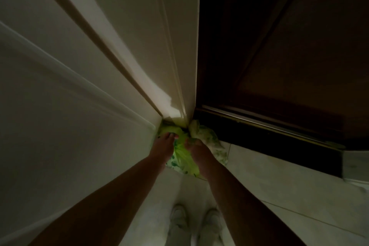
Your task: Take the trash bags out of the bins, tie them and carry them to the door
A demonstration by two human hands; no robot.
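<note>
Head view shows my left hand (162, 147) and right hand (196, 151) both clenched on the crumpled lime-green plastic trash bag (184, 158), pressing it into the floor corner beside the dark wooden door (289, 56) so it stays put.

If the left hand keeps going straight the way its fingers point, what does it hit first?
Probably the green trash bag: the left hand already rests on its upper part. Past that lies the corner where the white panels meet; the depth is hard to judge in this dim light.
</note>
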